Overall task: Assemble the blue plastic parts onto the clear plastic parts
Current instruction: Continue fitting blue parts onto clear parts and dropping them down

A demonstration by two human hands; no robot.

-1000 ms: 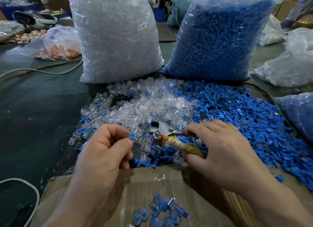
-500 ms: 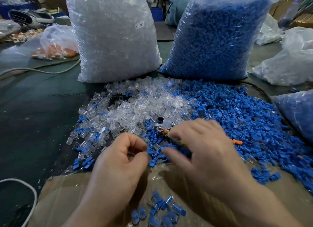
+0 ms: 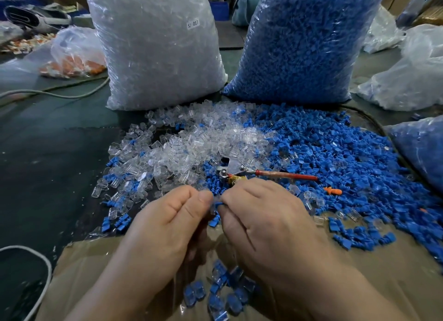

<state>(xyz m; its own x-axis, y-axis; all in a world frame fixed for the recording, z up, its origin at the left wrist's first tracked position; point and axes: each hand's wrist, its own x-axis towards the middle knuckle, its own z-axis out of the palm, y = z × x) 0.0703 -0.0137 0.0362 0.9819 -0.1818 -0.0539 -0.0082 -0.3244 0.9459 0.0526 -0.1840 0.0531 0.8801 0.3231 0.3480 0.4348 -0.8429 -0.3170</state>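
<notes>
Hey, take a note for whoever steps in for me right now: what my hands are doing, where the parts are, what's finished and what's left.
Left hand: pinches what looks like a clear part; it is mostly hidden.
Right hand: pinches a blue part up against it.
Stock: loose clear pile on the left, loose blue pile on the right, a full clear bag and blue bag behind them. A red-handled tool lies on the piles beyond the hands.
Done: a small cluster of assembled pieces on the cardboard.
Left: seat this pair, drop it with the cluster, carry on through the piles.
</notes>
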